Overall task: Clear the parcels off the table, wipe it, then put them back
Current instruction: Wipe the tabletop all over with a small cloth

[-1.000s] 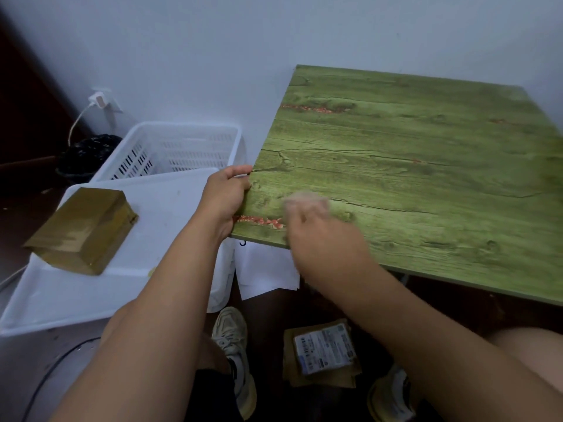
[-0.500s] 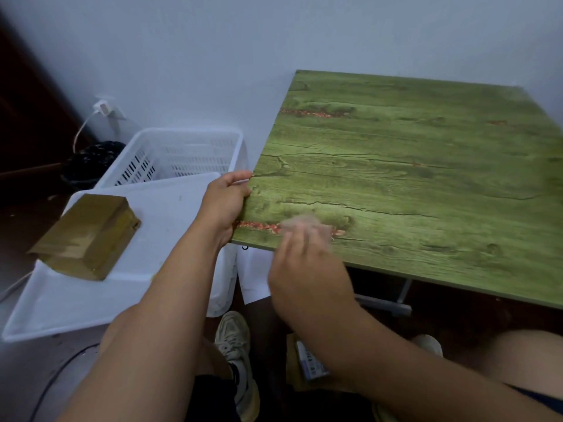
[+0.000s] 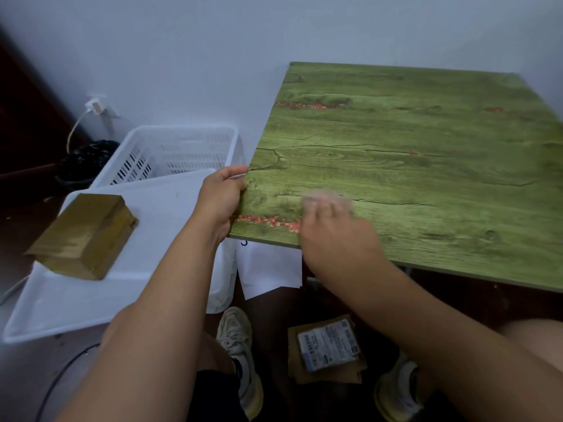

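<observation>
Overhead, green woodgrain table [image 3: 426, 153] against pale wall [image 3: 213, 41]; white basket [image 3: 182, 141] beside.

right hand [image 3: 335, 236] with blurred wipe [image 3: 327, 198] back up on table [image 3: 426, 166] corner

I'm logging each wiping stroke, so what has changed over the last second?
The right hand with the pale, blurred wiping cloth pulled back to the near edge of the green wood-grain table, then pushed forward onto the top again. The left hand kept gripping the table's left edge. The brown cardboard parcel on the white plastic lid and the labelled flat parcel on the floor stayed put.
</observation>
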`<state>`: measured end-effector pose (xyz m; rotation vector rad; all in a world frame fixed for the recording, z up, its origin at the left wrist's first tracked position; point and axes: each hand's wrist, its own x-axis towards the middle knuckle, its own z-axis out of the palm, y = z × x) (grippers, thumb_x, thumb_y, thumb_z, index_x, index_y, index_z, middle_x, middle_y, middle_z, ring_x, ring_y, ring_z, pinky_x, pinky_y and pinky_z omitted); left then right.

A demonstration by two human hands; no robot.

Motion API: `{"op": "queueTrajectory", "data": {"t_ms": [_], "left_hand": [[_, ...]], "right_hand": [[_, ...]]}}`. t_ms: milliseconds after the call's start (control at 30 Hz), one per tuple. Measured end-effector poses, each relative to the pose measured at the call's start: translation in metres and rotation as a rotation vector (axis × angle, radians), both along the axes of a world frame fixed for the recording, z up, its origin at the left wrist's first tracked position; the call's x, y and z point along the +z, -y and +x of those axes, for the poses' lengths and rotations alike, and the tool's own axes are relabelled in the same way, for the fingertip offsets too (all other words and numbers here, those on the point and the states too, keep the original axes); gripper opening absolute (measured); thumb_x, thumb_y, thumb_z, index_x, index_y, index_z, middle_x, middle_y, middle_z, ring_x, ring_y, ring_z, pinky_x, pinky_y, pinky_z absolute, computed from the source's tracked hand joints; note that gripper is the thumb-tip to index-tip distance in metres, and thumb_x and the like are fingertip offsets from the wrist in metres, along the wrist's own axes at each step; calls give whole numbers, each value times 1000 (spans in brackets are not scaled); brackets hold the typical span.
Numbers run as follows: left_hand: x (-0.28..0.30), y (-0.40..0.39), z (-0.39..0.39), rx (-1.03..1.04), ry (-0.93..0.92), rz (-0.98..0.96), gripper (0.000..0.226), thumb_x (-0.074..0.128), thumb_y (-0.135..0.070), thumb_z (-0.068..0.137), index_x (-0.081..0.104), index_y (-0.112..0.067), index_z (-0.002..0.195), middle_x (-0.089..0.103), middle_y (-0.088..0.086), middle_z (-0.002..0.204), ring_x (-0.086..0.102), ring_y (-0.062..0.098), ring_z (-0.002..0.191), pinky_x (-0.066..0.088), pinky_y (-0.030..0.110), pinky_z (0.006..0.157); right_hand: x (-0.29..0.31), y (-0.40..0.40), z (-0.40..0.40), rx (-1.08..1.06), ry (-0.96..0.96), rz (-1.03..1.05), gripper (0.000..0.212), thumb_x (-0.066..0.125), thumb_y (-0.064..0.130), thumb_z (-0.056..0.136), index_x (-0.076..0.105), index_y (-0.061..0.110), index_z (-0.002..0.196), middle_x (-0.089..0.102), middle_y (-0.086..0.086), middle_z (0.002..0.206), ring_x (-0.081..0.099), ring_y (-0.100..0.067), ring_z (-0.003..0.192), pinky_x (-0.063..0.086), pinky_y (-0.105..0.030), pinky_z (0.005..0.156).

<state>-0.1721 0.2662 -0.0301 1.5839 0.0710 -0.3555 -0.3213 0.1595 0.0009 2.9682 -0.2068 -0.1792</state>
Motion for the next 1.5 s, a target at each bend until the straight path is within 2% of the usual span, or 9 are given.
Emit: {"op": "queueTrajectory", "data": {"t_ms": [167, 433, 533, 633, 800, 933, 1167, 1333, 1500], "left_hand": [[2, 1, 1, 11, 14, 14, 32, 45, 7, 91, 63, -14, 106, 67, 0, 86, 62, 3, 53, 48, 16, 46], [1, -2, 0, 1, -7, 5, 33, 42, 7, 91, 64, -15, 103, 69, 1, 91, 66, 8, 61, 51, 20, 50], [2, 0, 2, 12, 8, 27, 33, 42, 7, 91, 64, -14, 105, 68, 1, 91, 64, 9, 67, 51, 20, 53], [2, 0, 0, 3, 5, 26, 33, 41, 7, 92, 63, -15, 102, 68, 1, 91, 64, 10, 67, 51, 20, 51], [4, -1, -1, 6, -12, 7, 34, 39, 7, 93, 63, -13, 107, 68, 0, 92, 66, 12, 69, 52, 21, 52], [6, 3, 1, 34, -14, 30, 35, 39, 7, 92, 64, -12, 107, 68, 0, 84, 65, 11, 64, 52, 20, 50], [7, 3, 0, 37, 36, 124, 31, 43, 4, 89, 65, -19, 94, 69, 1, 89, 65, 11, 68, 51, 19, 51], [4, 7, -4, 41, 206, 439, 36, 42, -8, 83, 66, -26, 102, 67, -2, 111, 61, 19, 105, 49, 35, 95], [11, 14, -11, 39, 320, 569, 38, 38, -8, 91, 66, -19, 114, 62, 2, 122, 52, 23, 116, 36, 26, 89]], "right_hand": [[-20, -32, -9, 173, -33, -46, 53, 19, 12, 95, 44, -13, 135, 49, -39, 130, 52, -50, 119, 45, -56, 96], [-11, -19, -8, 15, -142, -91, 54, 21, 15, 103, 11, -18, 145, 18, -44, 147, 28, -54, 137, 25, -59, 113], [-20, -31, 0, 188, 7, -18, 52, 24, 11, 95, 44, -12, 136, 48, -37, 134, 52, -48, 121, 52, -54, 90], [-8, 1, 7, 206, 129, 104, 53, 30, 9, 97, 24, 7, 150, 37, -20, 149, 50, -34, 125, 51, -39, 73], [-11, -20, -10, 108, -114, -131, 54, 23, 16, 103, 12, -16, 145, 23, -41, 148, 31, -50, 137, 29, -57, 112], [-12, -14, 4, 181, 158, -37, 51, 28, 10, 98, 31, 0, 147, 44, -25, 143, 45, -37, 132, 52, -45, 86], [-14, -24, -8, 140, -31, -116, 49, 22, 14, 102, 31, -14, 142, 40, -39, 139, 45, -49, 127, 43, -55, 102], [-1, 12, 0, 7, 31, -3, 50, 29, 12, 102, 19, -2, 149, 38, -26, 145, 45, -38, 128, 48, -47, 91], [-20, -14, -16, 25, -54, -104, 51, 48, 20, 92, 50, -17, 127, 54, -41, 123, 59, -51, 109, 53, -55, 81]]}}
